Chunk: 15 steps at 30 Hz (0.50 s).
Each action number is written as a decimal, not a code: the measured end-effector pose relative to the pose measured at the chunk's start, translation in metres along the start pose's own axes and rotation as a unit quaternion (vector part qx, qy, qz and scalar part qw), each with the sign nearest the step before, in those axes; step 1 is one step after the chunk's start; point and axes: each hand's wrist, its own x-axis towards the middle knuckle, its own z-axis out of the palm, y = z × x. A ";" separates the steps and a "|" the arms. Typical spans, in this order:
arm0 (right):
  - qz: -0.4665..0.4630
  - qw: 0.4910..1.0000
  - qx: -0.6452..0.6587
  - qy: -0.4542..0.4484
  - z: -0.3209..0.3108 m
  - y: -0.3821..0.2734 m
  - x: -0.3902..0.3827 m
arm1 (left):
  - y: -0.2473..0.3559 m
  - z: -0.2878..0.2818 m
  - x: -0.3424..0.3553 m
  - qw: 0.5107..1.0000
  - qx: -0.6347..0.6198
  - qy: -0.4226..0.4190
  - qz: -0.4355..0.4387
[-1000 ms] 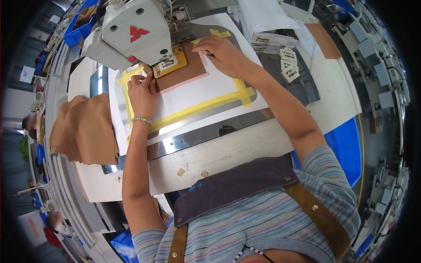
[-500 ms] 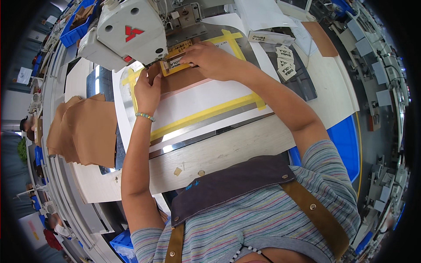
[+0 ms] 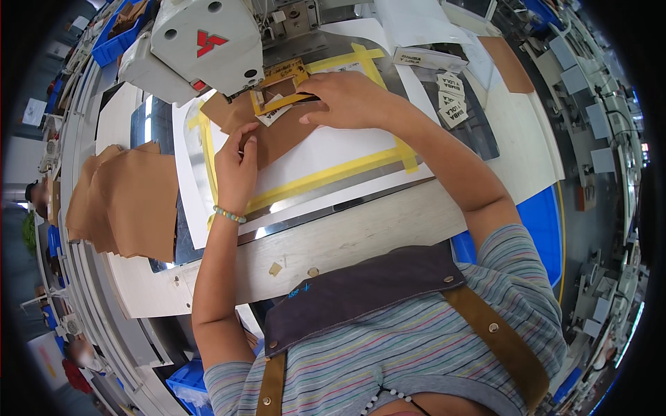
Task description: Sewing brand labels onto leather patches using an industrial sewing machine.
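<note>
My right hand (image 3: pixel 350 100) pinches the right side of a small yellow rectangular frame (image 3: pixel 259 102) under the sewing machine head (image 3: pixel 208 52). The frame tilts over a white label (image 3: pixel 272 115). Beneath that label lies a brown sheet (image 3: pixel 288 142), turned at a slant on the white work surface (image 3: pixel 333 158). My left hand (image 3: pixel 237 163) has its fingers curled at the sheet's near left edge; the fingertips are partly hidden.
Brown sheets (image 3: pixel 128 197) are stacked at the left. White labels (image 3: pixel 452 97) lie on a dark plate at the right, near a white box (image 3: pixel 431 58). Yellow tape (image 3: pixel 326 179) borders the work surface. A blue bin (image 3: pixel 544 229) stands at the lower right.
The yellow frame has tilted up off the white label. The brown sheet has swung to a slant and come out leftward. My left hand has drawn back toward me.
</note>
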 end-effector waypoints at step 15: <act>-0.150 0.987 -0.057 -0.020 0.012 -0.012 -0.019 | 0.004 -0.003 0.023 0.983 -0.156 -0.062 -0.068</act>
